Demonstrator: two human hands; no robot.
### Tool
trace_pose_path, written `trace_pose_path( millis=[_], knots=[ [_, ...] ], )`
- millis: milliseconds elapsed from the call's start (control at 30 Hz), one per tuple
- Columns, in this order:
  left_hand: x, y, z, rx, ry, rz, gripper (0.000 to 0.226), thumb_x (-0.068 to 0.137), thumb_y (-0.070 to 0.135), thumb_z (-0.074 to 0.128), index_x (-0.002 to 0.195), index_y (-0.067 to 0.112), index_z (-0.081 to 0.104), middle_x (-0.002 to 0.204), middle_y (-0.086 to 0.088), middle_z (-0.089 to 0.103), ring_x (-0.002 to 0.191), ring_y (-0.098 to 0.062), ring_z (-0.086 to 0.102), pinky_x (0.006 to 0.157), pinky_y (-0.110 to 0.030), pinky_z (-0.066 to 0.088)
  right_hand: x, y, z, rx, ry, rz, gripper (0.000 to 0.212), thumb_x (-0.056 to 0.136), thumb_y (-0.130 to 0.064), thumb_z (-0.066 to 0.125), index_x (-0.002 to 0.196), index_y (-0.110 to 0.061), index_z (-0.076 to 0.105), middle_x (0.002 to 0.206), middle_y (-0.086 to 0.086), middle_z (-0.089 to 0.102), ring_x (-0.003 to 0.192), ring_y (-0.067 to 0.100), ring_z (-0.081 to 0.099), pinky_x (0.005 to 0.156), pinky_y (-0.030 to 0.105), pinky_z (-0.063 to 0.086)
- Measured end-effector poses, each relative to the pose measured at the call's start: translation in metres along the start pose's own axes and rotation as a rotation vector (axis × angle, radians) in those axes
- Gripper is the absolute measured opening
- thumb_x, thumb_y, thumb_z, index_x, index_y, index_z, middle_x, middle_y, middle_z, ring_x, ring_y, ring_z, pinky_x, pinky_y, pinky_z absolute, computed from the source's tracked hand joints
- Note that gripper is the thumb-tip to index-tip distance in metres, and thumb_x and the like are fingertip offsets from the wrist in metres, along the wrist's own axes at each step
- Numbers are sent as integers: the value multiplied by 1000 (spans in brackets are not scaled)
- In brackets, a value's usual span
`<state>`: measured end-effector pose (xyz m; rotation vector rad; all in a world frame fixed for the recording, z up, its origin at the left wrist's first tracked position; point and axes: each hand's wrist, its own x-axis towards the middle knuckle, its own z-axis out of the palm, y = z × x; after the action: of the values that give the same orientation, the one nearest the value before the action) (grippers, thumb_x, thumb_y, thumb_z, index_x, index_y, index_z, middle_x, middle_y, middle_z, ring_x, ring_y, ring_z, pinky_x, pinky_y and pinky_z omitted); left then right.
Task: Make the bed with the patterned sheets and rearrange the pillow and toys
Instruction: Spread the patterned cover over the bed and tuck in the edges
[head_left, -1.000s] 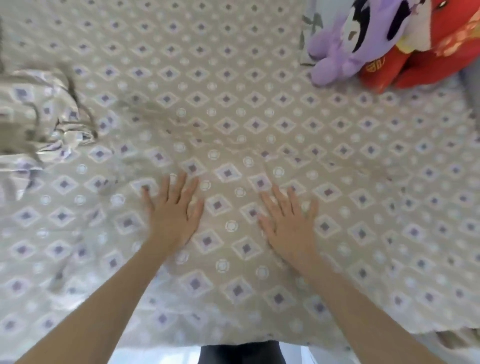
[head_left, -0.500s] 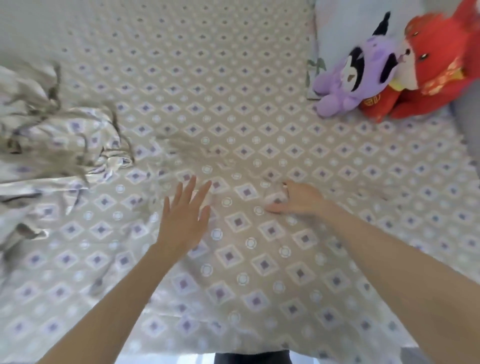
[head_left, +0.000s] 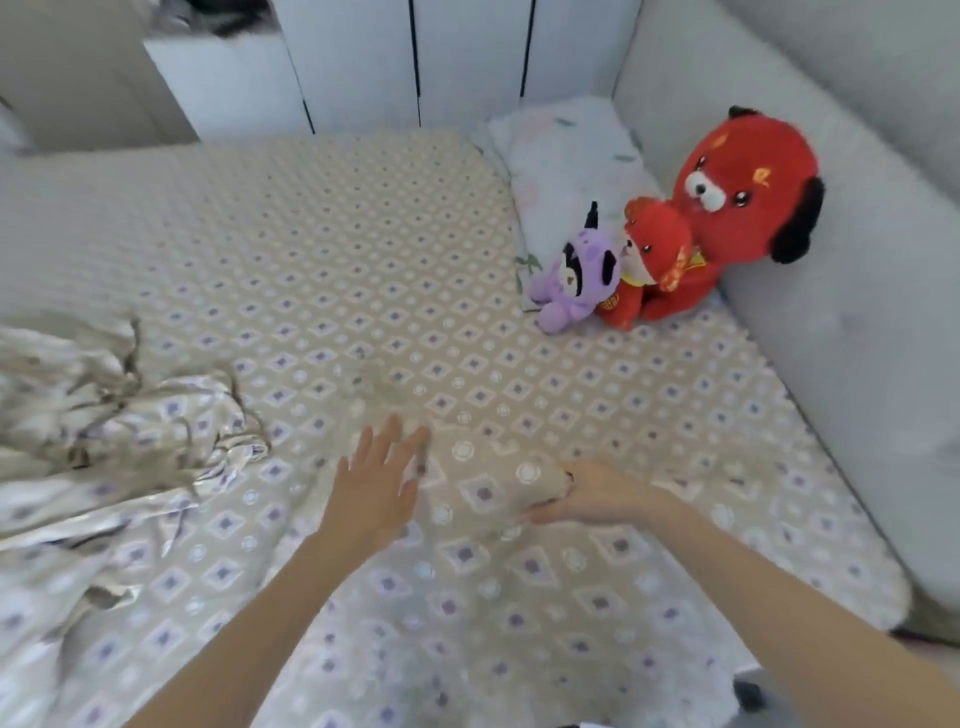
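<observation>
A beige patterned sheet (head_left: 337, 270) with purple diamonds covers the bed. My right hand (head_left: 597, 493) pinches a raised fold of this sheet near the bed's middle. My left hand (head_left: 376, 483) hovers open beside the fold, fingers spread. A crumpled patterned cover (head_left: 119, 447) lies bunched at the left. A white pillow (head_left: 571, 171) rests at the far right corner. Against it sit a purple plush toy (head_left: 579, 278), a small red plush (head_left: 652, 260) and a large red plush dog (head_left: 748, 197).
A grey padded headboard (head_left: 841, 270) runs along the bed's right side. White cabinet doors (head_left: 415, 57) stand behind the bed's far edge. The bed's near edge is at the bottom of the view.
Both hands lay flat on the sheet; now the right hand has pinched up a fold and the left has lifted off. The view has tilted up, showing pillow, toys and headboard.
</observation>
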<state>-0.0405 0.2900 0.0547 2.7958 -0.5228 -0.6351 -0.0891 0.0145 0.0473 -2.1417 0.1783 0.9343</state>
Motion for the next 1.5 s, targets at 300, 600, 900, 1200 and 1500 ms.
trace_pose_path(
  millis=[300, 600, 900, 1200, 1500],
  knots=[
    [8, 112, -25, -792, 79, -139, 78, 97, 33, 49, 151, 29, -8, 159, 0, -11, 147, -20, -9, 116, -45, 11, -132, 41, -89, 570, 343, 112, 37, 72, -37, 81, 106, -39, 63, 97, -25, 69, 85, -8, 63, 66, 9, 43],
    [37, 236, 11, -1196, -409, -454, 111, 58, 85, 55, 149, 32, 21, 130, -1, 52, 113, -28, 54, 93, -51, 44, -218, 130, -147, 1050, 443, 256, 63, 59, -44, 86, 114, -19, 69, 107, 11, 72, 95, 30, 70, 75, 40, 57],
    [90, 312, 47, -1416, -558, -448, 63, 66, 51, 77, 117, 17, 65, 98, -6, 74, 89, -24, 71, 78, -36, 57, -194, 217, -202, 1044, 407, 295, 61, 65, -43, 82, 115, -13, 67, 105, 12, 72, 94, 29, 70, 74, 37, 58],
    [135, 348, 101, -1432, -424, -565, 76, 76, 44, 73, 140, 17, 43, 126, -6, 62, 114, -28, 60, 102, -48, 44, -132, 277, -248, 819, 720, 404, 40, 67, -32, 85, 99, -20, 66, 90, -3, 73, 67, 3, 69, 52, 8, 47],
    [166, 352, 129, -961, -340, -584, 70, 96, 17, 49, 152, 31, 10, 157, -7, 19, 140, -34, 26, 112, -50, 24, -79, 316, -210, 111, 544, 540, 66, 86, -28, 57, 147, -32, 31, 151, 6, 28, 137, 31, 28, 111, 37, 29]
  ],
)
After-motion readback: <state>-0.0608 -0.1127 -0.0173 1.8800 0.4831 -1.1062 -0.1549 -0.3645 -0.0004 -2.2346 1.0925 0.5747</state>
